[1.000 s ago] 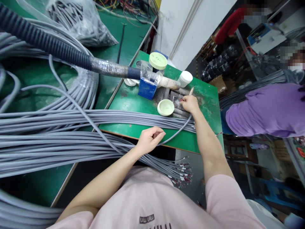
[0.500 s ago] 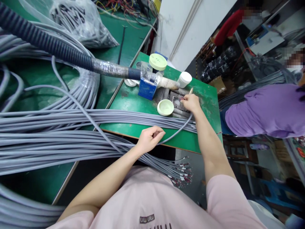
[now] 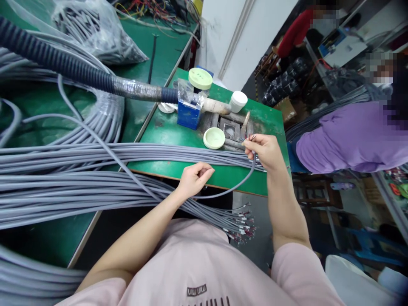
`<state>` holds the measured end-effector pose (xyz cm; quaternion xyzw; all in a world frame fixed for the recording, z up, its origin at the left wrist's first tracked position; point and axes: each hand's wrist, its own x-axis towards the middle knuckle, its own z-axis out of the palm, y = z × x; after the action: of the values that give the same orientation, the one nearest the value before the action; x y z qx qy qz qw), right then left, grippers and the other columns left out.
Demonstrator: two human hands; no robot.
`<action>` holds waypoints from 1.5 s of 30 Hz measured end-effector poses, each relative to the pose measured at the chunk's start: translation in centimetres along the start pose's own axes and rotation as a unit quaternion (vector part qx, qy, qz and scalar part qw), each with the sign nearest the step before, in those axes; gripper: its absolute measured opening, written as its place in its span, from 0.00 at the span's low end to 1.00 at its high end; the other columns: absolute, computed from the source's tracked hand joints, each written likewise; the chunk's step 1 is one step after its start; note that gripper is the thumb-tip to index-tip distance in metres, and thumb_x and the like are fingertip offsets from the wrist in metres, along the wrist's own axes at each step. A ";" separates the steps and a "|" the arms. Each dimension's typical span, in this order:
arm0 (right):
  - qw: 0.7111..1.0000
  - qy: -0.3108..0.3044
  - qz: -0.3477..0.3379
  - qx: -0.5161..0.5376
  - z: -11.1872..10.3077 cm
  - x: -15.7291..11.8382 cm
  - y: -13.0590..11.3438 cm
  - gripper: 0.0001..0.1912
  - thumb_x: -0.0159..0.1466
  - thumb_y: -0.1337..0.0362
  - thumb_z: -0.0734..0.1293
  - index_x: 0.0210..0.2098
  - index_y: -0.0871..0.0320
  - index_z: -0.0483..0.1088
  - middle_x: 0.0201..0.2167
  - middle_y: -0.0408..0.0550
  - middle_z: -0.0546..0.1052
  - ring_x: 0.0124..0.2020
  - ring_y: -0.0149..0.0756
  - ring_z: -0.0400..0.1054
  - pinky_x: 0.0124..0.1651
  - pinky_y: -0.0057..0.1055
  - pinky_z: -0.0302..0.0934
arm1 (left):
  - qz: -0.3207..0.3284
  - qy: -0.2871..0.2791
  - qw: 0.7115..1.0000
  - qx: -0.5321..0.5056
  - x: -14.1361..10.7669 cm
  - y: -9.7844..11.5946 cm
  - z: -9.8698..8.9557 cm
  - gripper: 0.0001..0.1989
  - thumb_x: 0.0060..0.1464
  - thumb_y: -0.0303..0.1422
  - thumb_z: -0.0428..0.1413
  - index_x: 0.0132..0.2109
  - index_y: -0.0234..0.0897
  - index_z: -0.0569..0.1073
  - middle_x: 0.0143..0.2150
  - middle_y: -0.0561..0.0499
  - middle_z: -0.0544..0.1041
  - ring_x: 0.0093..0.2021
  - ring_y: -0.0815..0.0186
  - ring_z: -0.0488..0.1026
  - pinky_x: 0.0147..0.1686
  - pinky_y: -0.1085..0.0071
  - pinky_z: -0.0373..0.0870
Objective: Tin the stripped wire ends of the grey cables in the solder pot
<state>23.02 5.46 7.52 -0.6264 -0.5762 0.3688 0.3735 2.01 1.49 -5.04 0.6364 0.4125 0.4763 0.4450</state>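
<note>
My right hand (image 3: 264, 152) pinches the end of a grey cable (image 3: 239, 183), and thin reddish and dark wires stick out past the fingertips. From there the cable curves down and left, passing by my left hand (image 3: 194, 178). That hand is loosely closed at the bench's front edge, with nothing showing in its curled fingers. Beyond my right hand sits a small solder pot (image 3: 230, 129) with a shiny square surface. A pale green lid (image 3: 214, 138) lies beside it, and a brown stick-like tool (image 3: 245, 122) leans at its right.
An extraction hose (image 3: 137, 90) rests on a blue block (image 3: 188, 114), its nozzle near the pot. A white jar (image 3: 238, 101) and a green-lidded jar (image 3: 200, 78) stand behind. Cable bundles (image 3: 153, 153) cross the green bench (image 3: 159, 170). A co-worker in purple (image 3: 353, 140) is at right.
My right hand has drawn back toward me from over the pot, bringing the wire ends off it. My left hand stays closed in about the same place; the whole view shifts slightly.
</note>
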 end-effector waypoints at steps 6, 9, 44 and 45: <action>1.000 0.002 -0.020 0.012 -0.4 -4.0 0.0 0.11 0.53 0.58 0.72 0.22 0.60 0.71 0.15 0.40 0.71 0.14 0.26 0.63 0.17 0.23 0.57 | -0.092 -0.074 0.963 -0.240 -0.3 1.3 -1.0 0.26 0.43 0.57 0.59 0.27 0.36 0.70 0.18 0.56 0.66 0.19 0.73 0.60 0.20 0.75 0.60; 0.999 0.028 -0.018 0.005 -0.6 -6.9 1.1 0.09 0.54 0.59 0.72 0.24 0.57 0.72 0.16 0.40 0.71 0.14 0.27 0.63 0.18 0.25 0.58 | -0.134 -0.205 0.860 -0.448 -2.0 1.9 -1.4 0.39 0.27 0.74 0.46 0.22 0.40 0.63 0.13 0.55 0.58 0.15 0.70 0.57 0.12 0.72 0.58; 0.995 -0.022 0.035 0.087 4.3 -14.9 6.0 0.02 0.51 0.62 0.72 0.25 0.51 0.77 0.18 0.42 0.75 0.16 0.32 0.68 0.19 0.29 0.66 | -0.223 -0.281 0.805 -0.473 -5.1 0.5 -0.3 0.32 0.15 0.62 0.61 0.13 0.42 0.56 0.06 0.56 0.45 0.12 0.69 0.49 0.08 0.68 0.60; 0.995 -0.022 0.035 0.089 4.3 -14.9 6.0 0.02 0.51 0.61 0.72 0.25 0.51 0.77 0.18 0.42 0.75 0.15 0.32 0.68 0.19 0.30 0.66 | -0.222 -0.263 0.816 -0.465 -5.1 0.2 -0.2 0.32 0.18 0.64 0.59 0.13 0.42 0.57 0.06 0.55 0.45 0.13 0.69 0.50 0.08 0.68 0.61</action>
<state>20.93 -9.60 0.75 -0.6019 -0.5273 0.4452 0.4019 0.78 -3.37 -5.99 0.3462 0.1394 0.3145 0.8728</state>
